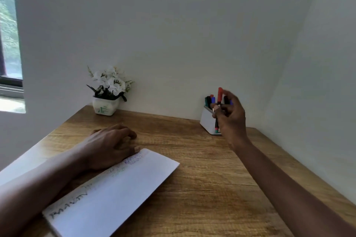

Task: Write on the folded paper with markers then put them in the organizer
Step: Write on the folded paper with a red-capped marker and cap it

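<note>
Two hands: left hand [109,144] rests with relaxed fingers on the far edge of the white folded paper [115,194]; right hand [231,117], motion-blurred, seems to pinch a red marker [220,95] upright.
Paper: flat on the grained wooden desk [202,179], faint coloured writing, near corner cut off.
Organizer: small white box organizer [207,121] by the wall, holding capped markers, partly hidden behind the right hand.

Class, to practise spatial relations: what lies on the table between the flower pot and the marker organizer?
Only bare wooden table shows between the flower pot and the organizer in the head view; the left hand rests nearer the camera.
</note>
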